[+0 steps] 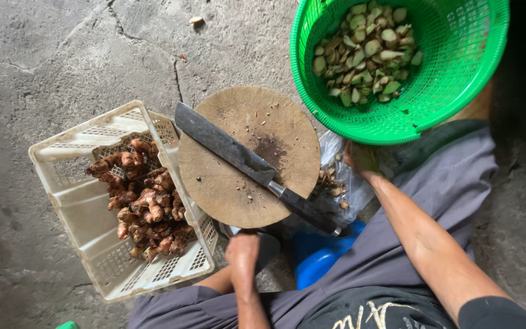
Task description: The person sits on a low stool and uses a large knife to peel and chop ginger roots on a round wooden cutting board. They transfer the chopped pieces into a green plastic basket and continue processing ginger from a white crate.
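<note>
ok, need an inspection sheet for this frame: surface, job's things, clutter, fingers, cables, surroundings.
surface: cracked grey concrete floor; round wooden chopping board on it, stained, with small scraps.
job's things: cleaver lying flat across the board, handle toward the person; white plastic crate of ginger roots; green basket of cut slices.
clutter: clear plastic bag of trimmings beside the board; blue object under the leg; one scrap on the floor.
fingers: left hand at the board's near edge; right hand at the bag; neither holds the cleaver.
cables: nothing seen.
surroundings: person's grey trousers; nothing else seen.
</note>
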